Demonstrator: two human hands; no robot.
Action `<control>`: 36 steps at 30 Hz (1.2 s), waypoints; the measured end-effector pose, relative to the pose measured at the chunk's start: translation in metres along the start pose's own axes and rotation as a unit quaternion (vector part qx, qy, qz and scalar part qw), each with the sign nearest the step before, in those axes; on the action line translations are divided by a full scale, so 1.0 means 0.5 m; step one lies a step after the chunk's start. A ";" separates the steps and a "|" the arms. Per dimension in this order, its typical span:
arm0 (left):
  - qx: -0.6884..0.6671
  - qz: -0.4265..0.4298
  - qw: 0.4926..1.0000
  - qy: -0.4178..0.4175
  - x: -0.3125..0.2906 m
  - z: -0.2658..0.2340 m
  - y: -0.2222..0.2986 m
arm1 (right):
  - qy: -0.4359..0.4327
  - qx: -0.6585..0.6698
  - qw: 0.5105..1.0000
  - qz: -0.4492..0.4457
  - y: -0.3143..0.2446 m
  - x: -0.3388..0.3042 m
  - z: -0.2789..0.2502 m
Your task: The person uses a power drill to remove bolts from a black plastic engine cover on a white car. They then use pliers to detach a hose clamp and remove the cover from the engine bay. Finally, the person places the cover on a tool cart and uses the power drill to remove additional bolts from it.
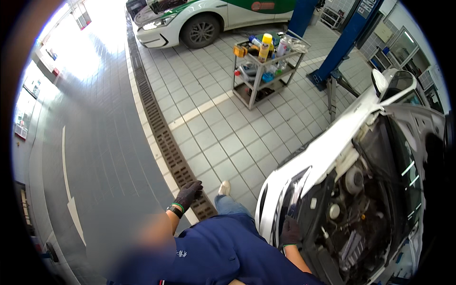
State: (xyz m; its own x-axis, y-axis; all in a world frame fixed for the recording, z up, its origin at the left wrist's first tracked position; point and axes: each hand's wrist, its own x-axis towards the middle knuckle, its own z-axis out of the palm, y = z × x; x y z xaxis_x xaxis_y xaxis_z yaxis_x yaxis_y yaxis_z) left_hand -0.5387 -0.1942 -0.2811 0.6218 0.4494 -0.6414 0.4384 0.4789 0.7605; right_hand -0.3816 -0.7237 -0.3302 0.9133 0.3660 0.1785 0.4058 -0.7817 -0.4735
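My left hand [189, 194], in a dark glove with green trim at the cuff, hangs in the air over the floor grate. Its fingers are loosely stretched, and nothing shows in them. On the other side, my right hand [290, 232], gloved the same way, lies by the front edge of a white car [327, 151], next to the headlight [293, 192]. Those fingers look extended and hold nothing that I can see. The car's hood is up, and its engine bay [354, 213] lies open to the right of that hand.
Ahead, a metal tool cart [256, 92] carries spray cans, bottles and tools. A blue lift post [335, 52] with a support arm stands right of it. Another car [232, 19], green and white, is parked beyond. A drain grate [164, 137] runs along the tiled floor.
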 end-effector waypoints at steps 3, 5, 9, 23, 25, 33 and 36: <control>0.032 0.065 0.997 0.032 0.149 -0.043 0.206 | -0.042 0.087 0.995 0.012 -0.107 0.221 0.100; 0.022 0.099 0.993 0.059 0.243 -0.070 0.342 | -0.062 0.161 0.985 -0.002 -0.178 0.387 0.144; 0.091 0.084 0.989 0.077 0.441 -0.043 0.607 | -0.075 0.244 0.965 0.056 -0.263 0.646 0.178; 0.488 0.248 0.834 0.067 1.926 0.298 1.443 | -0.028 0.203 0.903 0.378 -0.375 1.275 0.470; 0.533 0.151 0.833 0.007 2.089 0.372 1.503 | -0.034 0.211 0.910 0.354 -0.459 1.389 0.481; 0.586 0.034 0.795 -0.156 2.409 0.447 1.511 | 0.011 0.344 0.786 0.514 -0.574 1.618 0.548; 0.630 0.157 0.739 -0.179 2.404 0.455 1.608 | 0.035 0.339 0.778 0.528 -0.569 1.648 0.564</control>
State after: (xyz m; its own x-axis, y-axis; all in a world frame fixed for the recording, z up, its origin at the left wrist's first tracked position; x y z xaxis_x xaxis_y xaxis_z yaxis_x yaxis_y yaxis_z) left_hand 0.7089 0.5595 -0.4179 0.8546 0.0535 -0.5166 0.3518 -0.7913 0.5001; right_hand 0.2460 -0.0575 -0.2918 0.7352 -0.3456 -0.5832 -0.6610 -0.1745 -0.7298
